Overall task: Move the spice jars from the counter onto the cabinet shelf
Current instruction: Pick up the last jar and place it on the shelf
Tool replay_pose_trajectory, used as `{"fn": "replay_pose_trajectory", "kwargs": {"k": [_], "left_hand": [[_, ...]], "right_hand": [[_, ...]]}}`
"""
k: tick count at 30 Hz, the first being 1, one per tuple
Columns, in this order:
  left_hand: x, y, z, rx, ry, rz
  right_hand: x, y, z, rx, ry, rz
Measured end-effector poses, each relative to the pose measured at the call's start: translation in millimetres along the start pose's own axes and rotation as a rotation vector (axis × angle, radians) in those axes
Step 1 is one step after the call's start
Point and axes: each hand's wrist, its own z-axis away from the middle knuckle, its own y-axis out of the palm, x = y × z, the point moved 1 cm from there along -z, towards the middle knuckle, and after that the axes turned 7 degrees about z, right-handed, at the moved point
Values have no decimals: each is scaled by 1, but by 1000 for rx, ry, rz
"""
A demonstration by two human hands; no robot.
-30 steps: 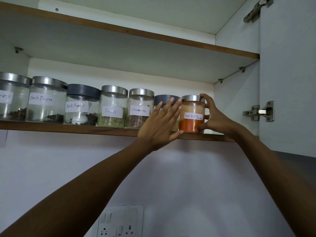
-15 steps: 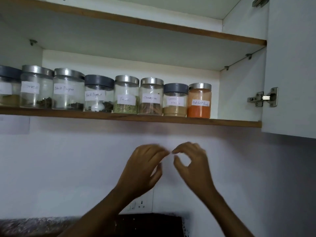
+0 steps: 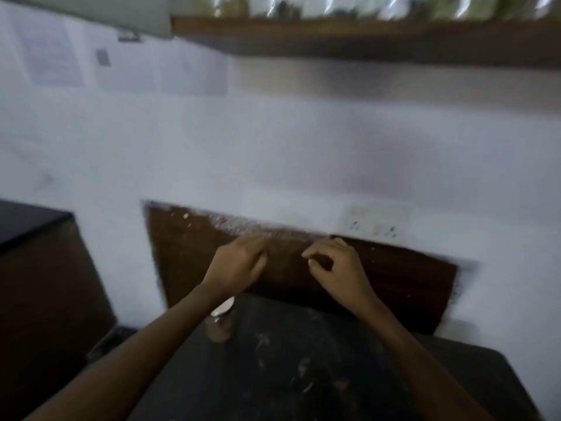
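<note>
The view is blurred by motion. The cabinet shelf (image 3: 364, 28) runs along the top edge, with the bottoms of several spice jars (image 3: 291, 6) just showing on it. One small jar (image 3: 219, 326) with a pale lid stands on the dark counter (image 3: 303, 375), partly hidden under my left forearm. My left hand (image 3: 239, 265) and my right hand (image 3: 337, 268) hang side by side above the counter, fingers loosely curled, both holding nothing.
A brown backsplash panel (image 3: 394, 284) lines the wall behind the counter. A wall socket plate (image 3: 376, 221) sits above it at the right. Papers (image 3: 54, 56) are stuck to the white wall at upper left. A dark surface (image 3: 24, 220) lies at far left.
My right hand let go of the red chilli powder jar on the shelf. Both hands dropped from the shelf to counter height, and my view swung down to the counter.
</note>
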Motion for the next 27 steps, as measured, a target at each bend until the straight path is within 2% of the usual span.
{"fn": "replay_pose_trajectory", "kwargs": {"k": [5, 10, 12, 18, 20, 25, 27], "left_hand": [[76, 13, 55, -16, -179, 70], [144, 52, 108, 141, -597, 120], [159, 66, 123, 183, -704, 188], [173, 101, 135, 190, -713, 451], [175, 108, 137, 197, -686, 504], [175, 113, 138, 86, -694, 557], [177, 111, 137, 99, -687, 581]], "right_hand": [[-4, 107, 12, 218, 93, 3], [-22, 207, 35, 447, 276, -89], [-25, 243, 42, 508, 358, -155], [-30, 310, 49, 542, 517, -380], [-31, 320, 49, 518, 533, -394], [-35, 327, 46, 416, 566, -372], [-34, 319, 41, 401, 560, -376]]}}
